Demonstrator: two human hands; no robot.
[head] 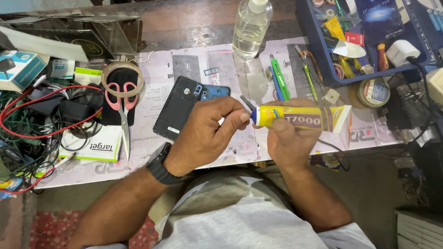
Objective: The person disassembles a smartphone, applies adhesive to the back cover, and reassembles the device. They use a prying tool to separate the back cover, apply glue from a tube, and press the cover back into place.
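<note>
A dark wooden workbench (184, 20) carries a printed paper mat (157, 99), pink-handled scissors (122, 108), a black phone back cover (177, 113), a clear plastic bottle (250, 27) and a blue plastic tray (314, 55).

Black wristwatch (160, 165), grey shirt (240, 216)

A dark wooden bench (194, 20) fills the view, most of it under a pale printed mat (161, 69). Below the mat's near edge, at the left, lies a red patterned floor (50, 228) (partly hidden). Light is even and soft, with faint shadows on the mat.
</note>
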